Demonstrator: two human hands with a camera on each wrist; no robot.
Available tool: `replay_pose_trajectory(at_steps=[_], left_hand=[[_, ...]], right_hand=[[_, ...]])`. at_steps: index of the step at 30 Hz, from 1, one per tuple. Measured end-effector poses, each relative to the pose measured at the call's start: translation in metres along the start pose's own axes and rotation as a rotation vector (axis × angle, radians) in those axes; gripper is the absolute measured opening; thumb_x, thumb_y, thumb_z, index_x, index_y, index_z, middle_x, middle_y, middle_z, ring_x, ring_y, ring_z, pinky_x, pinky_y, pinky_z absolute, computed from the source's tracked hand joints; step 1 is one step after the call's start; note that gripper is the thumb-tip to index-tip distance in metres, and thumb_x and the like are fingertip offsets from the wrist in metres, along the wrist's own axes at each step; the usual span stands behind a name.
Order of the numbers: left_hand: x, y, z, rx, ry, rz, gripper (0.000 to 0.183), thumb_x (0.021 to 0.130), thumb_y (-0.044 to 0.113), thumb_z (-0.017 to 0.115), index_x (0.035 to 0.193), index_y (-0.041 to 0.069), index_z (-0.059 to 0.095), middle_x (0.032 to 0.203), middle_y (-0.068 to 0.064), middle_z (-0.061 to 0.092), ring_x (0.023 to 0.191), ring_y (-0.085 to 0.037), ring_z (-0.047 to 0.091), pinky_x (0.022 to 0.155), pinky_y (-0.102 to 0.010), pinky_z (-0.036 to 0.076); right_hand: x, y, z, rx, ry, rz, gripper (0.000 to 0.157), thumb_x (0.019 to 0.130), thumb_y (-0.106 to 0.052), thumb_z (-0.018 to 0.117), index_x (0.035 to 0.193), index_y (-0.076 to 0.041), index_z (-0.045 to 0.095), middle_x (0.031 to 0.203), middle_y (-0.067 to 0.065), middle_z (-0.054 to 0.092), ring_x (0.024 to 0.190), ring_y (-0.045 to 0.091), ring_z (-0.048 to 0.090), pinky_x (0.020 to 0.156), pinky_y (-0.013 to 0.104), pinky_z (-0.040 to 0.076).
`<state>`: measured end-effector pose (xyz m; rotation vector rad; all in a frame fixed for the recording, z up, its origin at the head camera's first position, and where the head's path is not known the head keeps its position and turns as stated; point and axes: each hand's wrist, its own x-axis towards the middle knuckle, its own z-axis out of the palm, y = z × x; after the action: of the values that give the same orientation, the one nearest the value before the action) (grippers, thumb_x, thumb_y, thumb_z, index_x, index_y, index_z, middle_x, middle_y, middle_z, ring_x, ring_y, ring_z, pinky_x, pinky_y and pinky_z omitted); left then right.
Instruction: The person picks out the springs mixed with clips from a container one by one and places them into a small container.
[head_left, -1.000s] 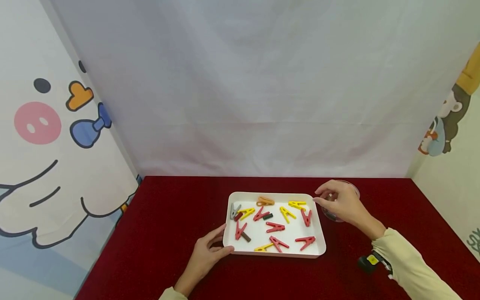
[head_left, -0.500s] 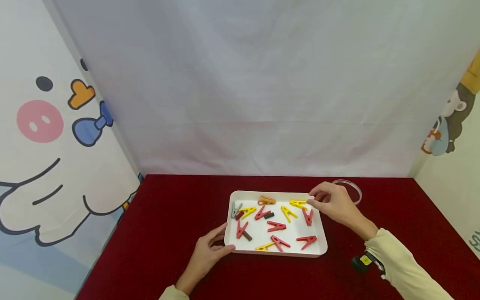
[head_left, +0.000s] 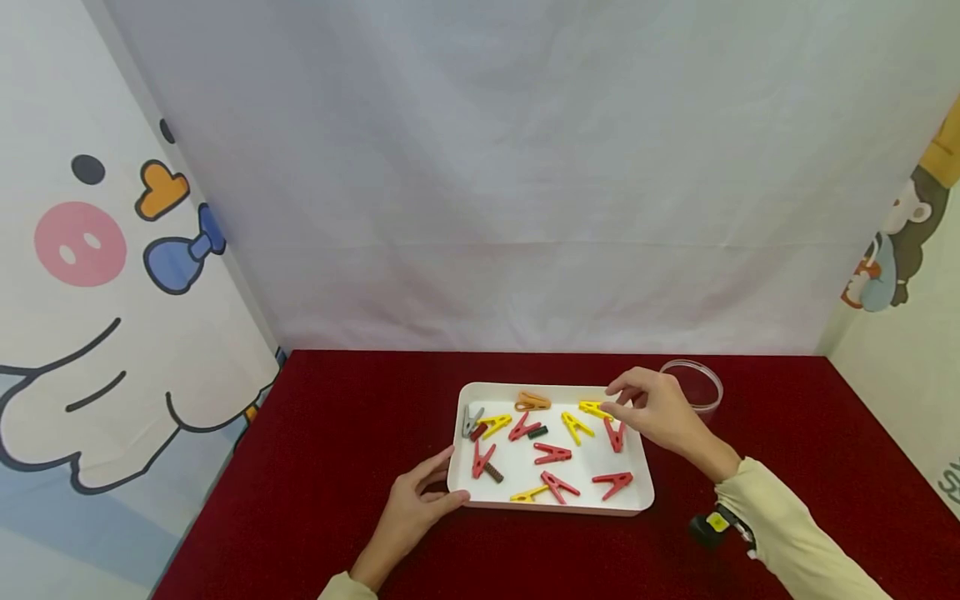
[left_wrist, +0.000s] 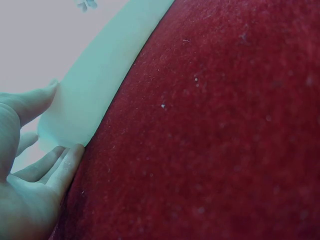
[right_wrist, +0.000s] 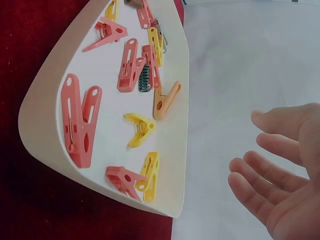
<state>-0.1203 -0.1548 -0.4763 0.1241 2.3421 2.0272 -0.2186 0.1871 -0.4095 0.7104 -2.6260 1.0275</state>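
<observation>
My left hand (head_left: pixel 416 496) rests at the near left corner of a white tray (head_left: pixel 592 507), thumb on its front wall and fingers along its left side. In the left wrist view these fingers (left_wrist: pixel 65 170) lie straight against the wall. Over the tray's far right corner my right hand (head_left: pixel 656 408) hovers with fingers spread and nothing between them. Closest below it is a yellow clothespin (head_left: pixel 592 407), beside a red clothespin (head_left: pixel 615 434). Several more red and yellow clothespins lie scattered in the tray, with an orange one (right_wrist: pixel 166 101) by the far wall.
Ribbed coil-like pieces lie among the clothespins, including a dark green one (right_wrist: pixel 144 78) and a brown one (head_left: pixel 492 472). A clear round plastic container (head_left: pixel 708 406) stands right of the tray, partly behind my right hand. Red cloth (head_left: pixel 360 417) covers the table; a white curtain (head_left: pixel 480 250) hangs behind.
My right hand has moved left, from over the clear container to over the tray's far right corner. The left hand keeps its place at the tray.
</observation>
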Motion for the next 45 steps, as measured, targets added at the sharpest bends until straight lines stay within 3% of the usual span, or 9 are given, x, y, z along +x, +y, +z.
replay_pose_trajectory(at_steps=[9, 16, 20, 45], left_hand=[[0.000, -0.002, -0.001, -0.016, -0.007, 0.004, 0.065, 0.078, 0.003, 0.077, 0.135, -0.005, 0.047, 0.130, -0.030, 0.049, 0.113, -0.043, 0.051, 0.078, -0.024, 0.052], [0.007, -0.027, -0.001, -0.022, 0.013, 0.012, 0.067, 0.076, 0.006, 0.079, 0.136, 0.000, 0.049, 0.131, -0.025, 0.051, 0.113, -0.037, 0.053, 0.078, -0.026, 0.053], [0.009, -0.032, -0.001, -0.024, 0.012, 0.028, 0.067, 0.076, 0.010, 0.080, 0.136, 0.003, 0.050, 0.132, -0.022, 0.051, 0.112, -0.034, 0.054, 0.078, -0.026, 0.053], [0.010, -0.032, -0.003, -0.014, -0.006, 0.017, 0.068, 0.077, 0.011, 0.080, 0.137, 0.004, 0.050, 0.133, -0.022, 0.050, 0.114, -0.034, 0.053, 0.079, -0.026, 0.053]], right_hand=[[0.002, -0.002, 0.008, 0.013, 0.001, 0.000, 0.012, 0.076, -0.012, 0.079, 0.085, -0.009, 0.071, 0.082, 0.004, 0.067, 0.069, 0.013, 0.061, 0.057, 0.024, 0.049], [0.003, -0.005, 0.012, 0.017, -0.025, 0.031, 0.015, 0.077, -0.014, 0.079, 0.086, -0.006, 0.071, 0.084, 0.003, 0.066, 0.072, 0.015, 0.062, 0.058, 0.025, 0.050], [0.004, -0.006, 0.015, 0.011, -0.036, 0.057, 0.016, 0.077, -0.017, 0.079, 0.087, -0.006, 0.071, 0.085, 0.002, 0.066, 0.073, 0.015, 0.062, 0.060, 0.026, 0.051], [0.011, -0.009, 0.033, 0.059, -0.121, 0.078, 0.018, 0.078, -0.017, 0.078, 0.088, -0.004, 0.070, 0.086, 0.009, 0.067, 0.074, 0.018, 0.062, 0.057, 0.026, 0.050]])
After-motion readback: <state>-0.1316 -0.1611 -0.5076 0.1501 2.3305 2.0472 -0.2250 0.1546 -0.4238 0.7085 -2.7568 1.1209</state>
